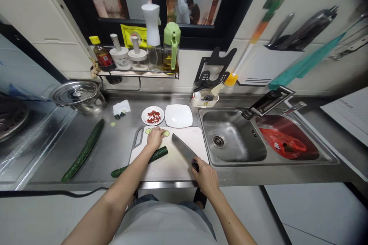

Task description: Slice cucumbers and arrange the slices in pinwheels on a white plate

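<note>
The white cutting board point(184, 168) lies on the steel counter in front of me. At its far edge my left hand point(155, 138) is closed, fingers curled down on a row of thin cucumber slices point(166, 133), partly hiding them. My right hand point(206, 176) grips the black handle of a kitchen knife point(184, 149), whose blade lies low over the board and points away to the left. A cut cucumber point(159, 154) runs beneath my left forearm, which covers its middle. Beyond the board are a white plate of chopped red pieces point(153, 116) and a bare white square plate point(178, 115).
A whole cucumber point(83, 151) lies at the left, near a lidded steel pot point(80, 97) and a white paper point(122, 107). To the right is a double sink point(234, 138) with a faucet point(267, 101) and a red plastic bag point(283, 144). Condiment bottles stand on a wall rack point(138, 73).
</note>
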The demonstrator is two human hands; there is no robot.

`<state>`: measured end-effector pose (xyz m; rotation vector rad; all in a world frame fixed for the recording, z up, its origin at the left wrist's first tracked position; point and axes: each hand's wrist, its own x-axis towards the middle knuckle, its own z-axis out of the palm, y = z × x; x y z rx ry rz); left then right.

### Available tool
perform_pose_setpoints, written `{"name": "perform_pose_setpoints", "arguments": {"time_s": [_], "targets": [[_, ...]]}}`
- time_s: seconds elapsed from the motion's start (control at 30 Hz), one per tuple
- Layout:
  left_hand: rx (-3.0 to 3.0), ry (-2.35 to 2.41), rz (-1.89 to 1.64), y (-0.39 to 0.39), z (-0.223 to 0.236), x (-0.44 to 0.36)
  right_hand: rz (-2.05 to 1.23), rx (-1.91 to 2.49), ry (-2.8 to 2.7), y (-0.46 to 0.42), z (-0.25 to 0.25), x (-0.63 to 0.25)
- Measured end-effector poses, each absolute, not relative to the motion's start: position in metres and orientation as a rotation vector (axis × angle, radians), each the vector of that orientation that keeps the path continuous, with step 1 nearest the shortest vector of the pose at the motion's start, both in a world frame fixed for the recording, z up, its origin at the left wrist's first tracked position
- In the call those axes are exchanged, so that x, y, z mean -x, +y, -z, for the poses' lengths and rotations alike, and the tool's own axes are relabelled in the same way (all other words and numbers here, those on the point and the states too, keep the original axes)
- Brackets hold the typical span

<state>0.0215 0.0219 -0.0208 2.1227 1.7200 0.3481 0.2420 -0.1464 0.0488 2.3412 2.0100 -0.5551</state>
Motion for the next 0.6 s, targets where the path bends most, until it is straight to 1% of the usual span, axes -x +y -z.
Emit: {"name": "perform_pose_setpoints", "arguments": {"time_s": [0.17, 0.3, 0.47, 0.6], "targets": [[-2.073, 1.713, -0.413, 0.022, 0.021, -0.021, 0.577, -2.352, 2.006, -0.146, -0.052, -0.239], [-1.986, 1.758, -0.554, 0.015, 0.018, -0.013, 0.584, -2.344, 1.981, -0.147, -0.054, -0.238], [-1.899, 1.777, -0.69, -0.006, 0.016, 0.006, 0.601, -2.328, 1.941, -0.147, -0.054, -0.237], [-1.892, 1.784, -0.711, -0.028, 0.015, 0.02, 0.589, -2.311, 1.952, -0.146, -0.053, -0.235]]}}
